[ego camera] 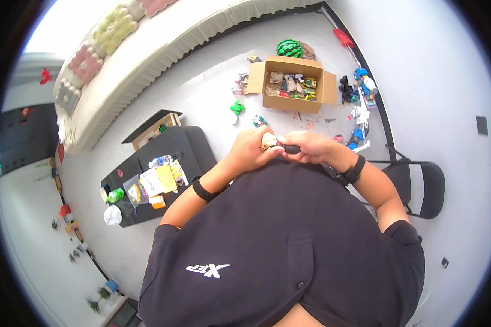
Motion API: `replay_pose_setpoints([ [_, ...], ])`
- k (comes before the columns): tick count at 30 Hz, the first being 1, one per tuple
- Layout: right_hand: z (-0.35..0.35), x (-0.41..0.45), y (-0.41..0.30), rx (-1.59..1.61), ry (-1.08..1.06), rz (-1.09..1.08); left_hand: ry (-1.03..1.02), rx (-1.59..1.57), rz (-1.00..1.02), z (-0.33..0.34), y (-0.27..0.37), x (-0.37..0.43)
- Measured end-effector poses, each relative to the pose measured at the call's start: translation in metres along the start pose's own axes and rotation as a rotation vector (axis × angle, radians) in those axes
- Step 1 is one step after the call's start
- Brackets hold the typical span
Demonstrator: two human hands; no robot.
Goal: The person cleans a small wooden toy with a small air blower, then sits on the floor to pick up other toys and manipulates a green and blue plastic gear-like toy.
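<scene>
My left hand (251,149) is closed around a small cream-coloured object (268,141) with dark spots, whose exact kind I cannot tell. Close beside it, my right hand (309,148) grips a black handle (291,149), probably that of a tool; its far end is hidden between the hands. Both hands meet in front of my chest. Beyond them on the floor stands an open cardboard box (292,104) filled with mixed toys. A teal and white toy (260,120) lies just past my left hand, and a green toy figure (237,107) lies farther left.
A black table (196,143) at left bears bottles, papers and bags. Toys, including a blue one (356,135), line the right wall near a black folding chair (431,190). A watermelon-patterned ball (289,48) sits behind the box. A covered sofa (147,53) stands upper left.
</scene>
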State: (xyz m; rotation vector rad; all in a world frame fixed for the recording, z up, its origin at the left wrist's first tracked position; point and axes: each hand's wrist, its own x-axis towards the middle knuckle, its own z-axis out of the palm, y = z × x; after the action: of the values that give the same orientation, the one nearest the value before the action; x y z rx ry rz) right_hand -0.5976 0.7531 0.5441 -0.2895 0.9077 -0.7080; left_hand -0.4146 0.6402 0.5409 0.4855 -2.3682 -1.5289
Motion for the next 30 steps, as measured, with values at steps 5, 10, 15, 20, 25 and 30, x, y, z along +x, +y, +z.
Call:
replay_pose_setpoints([
  [5,-0.026,0.02,0.026,0.247,-0.132,0.009,-0.036,0.229,0.205,-0.003,-0.022,0.008],
  [10,-0.032,0.012,0.029,0.186,-0.096,0.018,-0.13,0.358,0.443,-0.007,-0.04,0.012],
  [15,-0.058,0.009,0.05,0.223,0.051,-0.153,-0.097,0.078,-0.04,0.012,-0.073,-0.002],
  [20,-0.167,0.007,0.17,0.254,0.779,-0.228,-0.313,0.374,-0.59,0.051,-0.205,-0.063],
  [25,-0.221,-0.068,0.34,0.283,1.375,0.312,-0.696,0.551,-0.762,0.061,-0.225,-0.124],
  [30,-0.238,-0.098,0.417,0.412,1.361,0.275,-0.62,0.338,-0.844,0.084,-0.201,-0.143],
])
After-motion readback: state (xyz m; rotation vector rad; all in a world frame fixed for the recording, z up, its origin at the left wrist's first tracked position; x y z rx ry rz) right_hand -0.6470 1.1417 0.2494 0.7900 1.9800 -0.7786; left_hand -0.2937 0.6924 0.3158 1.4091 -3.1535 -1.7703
